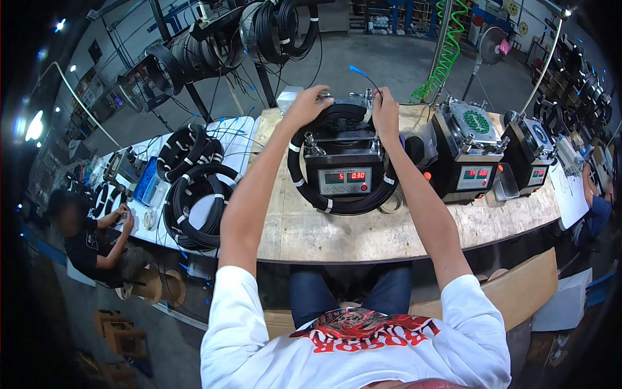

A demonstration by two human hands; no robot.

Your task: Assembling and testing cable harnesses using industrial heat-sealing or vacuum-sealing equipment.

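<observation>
A coil of black cable (299, 178) with white ties hangs around a polishing-type machine with a red digital display (346, 182), on the wooden tabletop in front of me. My left hand (309, 107) is at the machine's far left corner, thumb and fingers closed around a small metal clamp post there. At the far right corner my right hand (385, 115) pinches a thin black cable end; its blue-tipped connector (355, 69) sticks up to the left of the fingers. The fingertips of both hands are partly hidden. Metal posts (310, 141) stand at the machine's near corners.
Two similar machines (476, 155) (534, 146) stand to the right. Coiled black cables (194, 204) lie on the white table at left, near a blue tray (148, 181). Another person (91, 233) works at far left. A green spiral hose (447, 58) hangs behind.
</observation>
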